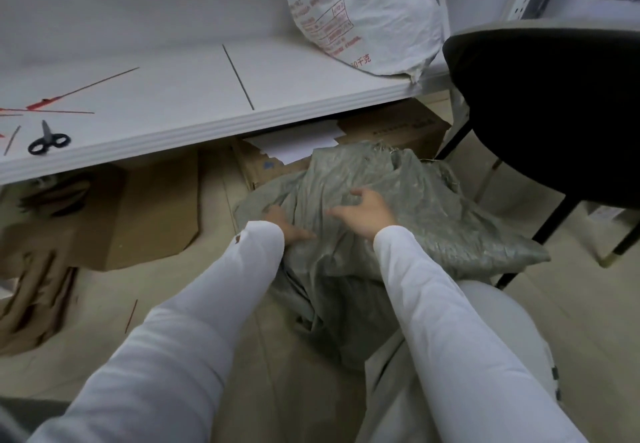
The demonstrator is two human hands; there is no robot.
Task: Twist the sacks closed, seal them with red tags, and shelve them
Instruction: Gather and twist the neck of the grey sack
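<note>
A grey-green woven sack [408,221] lies crumpled on the floor in front of me, its mouth loose toward the far side. My left hand [287,226] presses on the sack's near left folds; its fingers are mostly hidden by my white sleeve. My right hand [363,212] hovers over or lightly touches the middle of the sack with fingers spread and slightly bent. Several thin red tags [52,101] lie on the white shelf [194,124] at far left. A white printed sack [363,17] stands on the shelf at upper right.
Black scissors [48,141] lie on the shelf near the tags. Cardboard boxes [391,131] and flattened cardboard [145,214] sit under the shelf. A black chair [554,110] stands to the right. One red tag [131,316] lies on the floor at left.
</note>
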